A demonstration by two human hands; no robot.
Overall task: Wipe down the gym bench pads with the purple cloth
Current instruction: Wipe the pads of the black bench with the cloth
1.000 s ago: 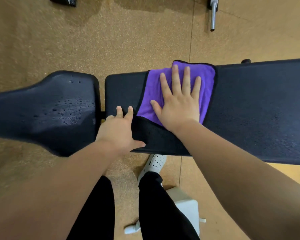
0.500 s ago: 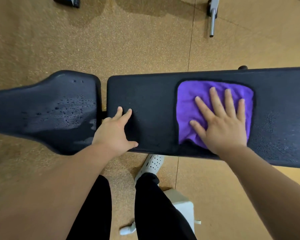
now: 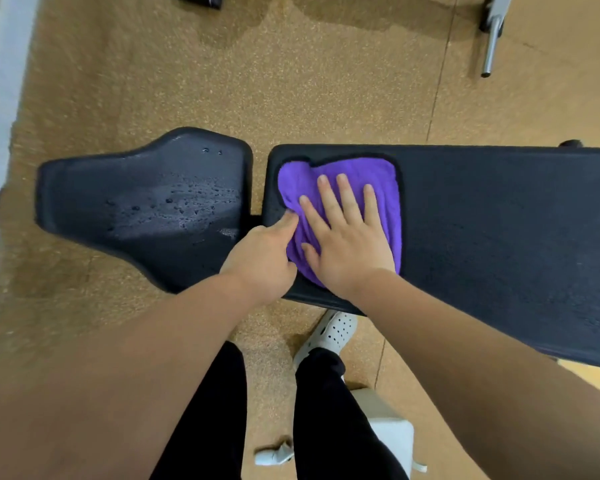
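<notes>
Slid back left, right hand (image 3: 350, 247) presses cloth (image 3: 368, 174) flat at pad's (image 3: 499, 237) left end, beside left hand (image 3: 260, 259), relaxed and empty.

Bare back pad (image 3: 499, 237) rightward

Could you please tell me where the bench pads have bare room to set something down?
Free: the long pad right of the cloth, to the frame edge; the seat pad, wet with droplets. Crowded: long pad's left end, taken by cloth, left hand, right hand.
</notes>
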